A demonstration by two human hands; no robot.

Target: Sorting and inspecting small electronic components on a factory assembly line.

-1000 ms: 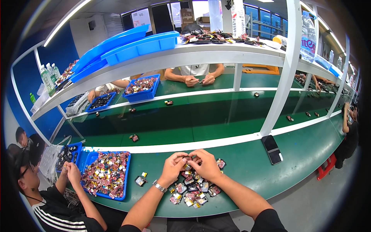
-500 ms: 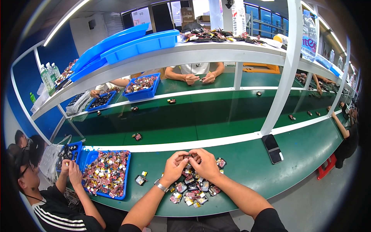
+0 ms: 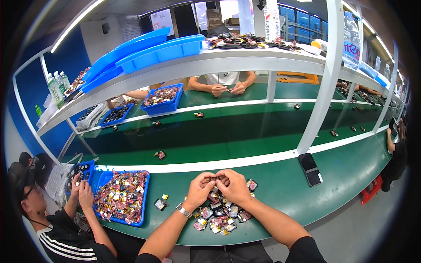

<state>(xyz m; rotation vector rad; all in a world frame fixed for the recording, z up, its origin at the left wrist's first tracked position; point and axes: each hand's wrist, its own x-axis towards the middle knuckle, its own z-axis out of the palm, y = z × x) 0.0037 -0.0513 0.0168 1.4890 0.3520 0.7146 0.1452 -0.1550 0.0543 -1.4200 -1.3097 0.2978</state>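
Observation:
My left hand (image 3: 200, 189) and my right hand (image 3: 233, 187) meet above the green bench, fingers and thumbs pinched together. Between their fingertips is a small dark electronic part (image 3: 213, 179), mostly covered by the fingers. Just below and between my wrists lies a pile of small electronic modules (image 3: 218, 212), with black housings, reddish wrapped pieces and white and yellow labels. One loose module (image 3: 160, 204) rests apart from the pile, left of my watch-wearing wrist.
A blue bin (image 3: 146, 193) full of reddish parts stands at left, beside a co-worker's hands (image 3: 83, 191). A black phone (image 3: 310, 169) lies right. Beyond the white rail, a green belt (image 3: 228, 131) carries scattered modules. A white shelf post (image 3: 322, 83) rises at right.
Modules on the belt have shifted slightly right. The left co-worker's hand has risen a little. My hands stay in nearly the same place, still pinching the part.

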